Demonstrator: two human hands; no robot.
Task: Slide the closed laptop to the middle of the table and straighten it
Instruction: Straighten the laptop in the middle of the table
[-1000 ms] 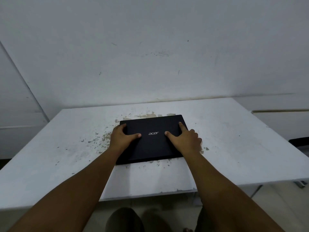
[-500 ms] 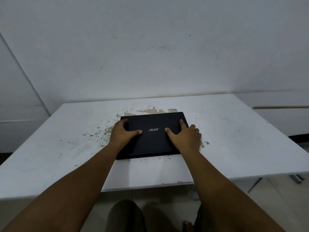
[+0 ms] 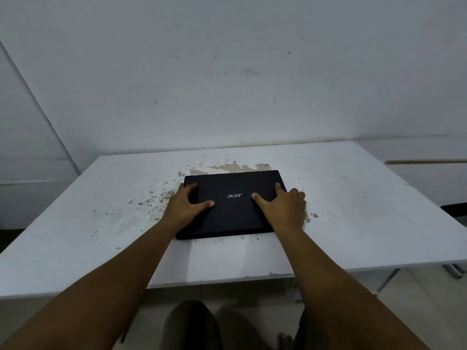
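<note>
A closed black laptop (image 3: 233, 213) with a silver acer logo lies flat near the middle of the white table (image 3: 353, 218), its edges nearly parallel to the table's front edge. My left hand (image 3: 185, 205) grips its left side, thumb on the lid and fingers over the left edge. My right hand (image 3: 283, 207) holds the right side the same way, thumb and forefinger on the lid and the other fingers past the right edge.
The table top has chipped, peeling patches (image 3: 235, 167) behind and to the left of the laptop. A white wall (image 3: 227, 84) stands right behind the table. A low ledge (image 3: 427, 162) lies at the right. My knees (image 3: 192, 324) show below the front edge.
Both hands have pushed the laptop a little farther from me, toward the wall, and it now sits squarer to the table. My hold on it is unchanged.
</note>
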